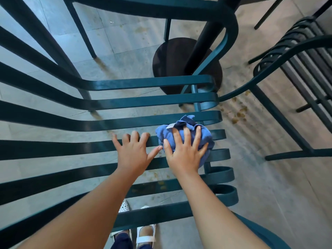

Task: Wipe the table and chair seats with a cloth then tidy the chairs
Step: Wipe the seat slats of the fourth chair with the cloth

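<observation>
Tiled floor (pixel 125 47), crumbs (pixel 239 114) scattered beyond and right of the hands; table pedestal base (pixel 172 58) farther off. Slatted teal chair seat (pixel 125 103) under both hands.

Right hand (pixel 183 153): fingers spread, pressing the bunched blue cloth (pixel 204 132) onto the slats. The wad likely bridges the gaps.

Left hand (pixel 133 151): just beside it, open, palm on a slat, fingertips over the far edge, probably steadying the chair. Seat wipe judged under way.

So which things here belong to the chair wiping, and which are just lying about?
Job: blue cloth; right hand pressing it; left hand resting on a slat; slatted chair seat; second chair; table pedestal.
Lying about: brownish scraps on the floor; the person's white shoes.
</observation>
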